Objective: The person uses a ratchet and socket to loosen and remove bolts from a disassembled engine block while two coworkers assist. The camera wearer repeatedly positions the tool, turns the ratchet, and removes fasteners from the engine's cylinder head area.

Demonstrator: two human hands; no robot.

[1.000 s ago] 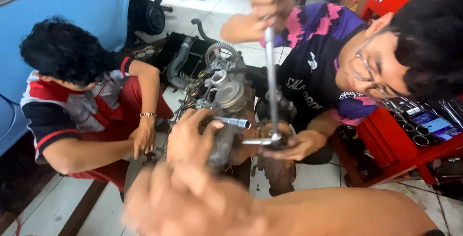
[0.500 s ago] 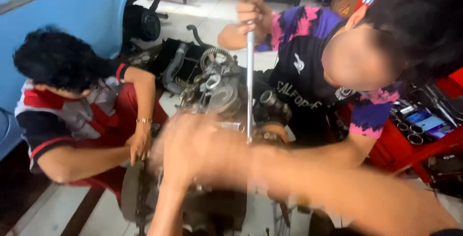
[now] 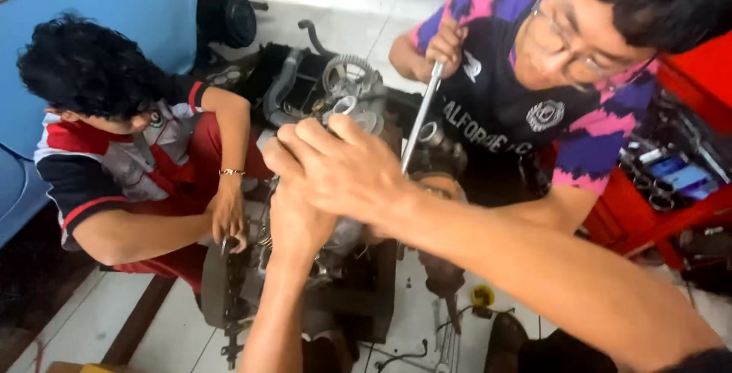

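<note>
- Engine (image 3: 335, 152): a greasy block of dark cast metal with a toothed gear on top, sitting on the white tiled floor (image 3: 91, 320) between two co-workers, directly beneath the wearer's stacked hands.
- Blue car body (image 3: 99, 7): smooth painted panel at the left.
- Red tool chest (image 3: 679, 198): an open drawer with sockets, at the right.
- Right hand (image 3: 343, 167): fingers curled tight over the left hand, pressing down; what lies under it is hidden.
- Left hand (image 3: 293, 217): closed beneath the right, its grip hidden.
- Long metal bar (image 3: 418, 125): slim, shiny, tilted, gripped at the top by the facing co-worker's fist.
</note>
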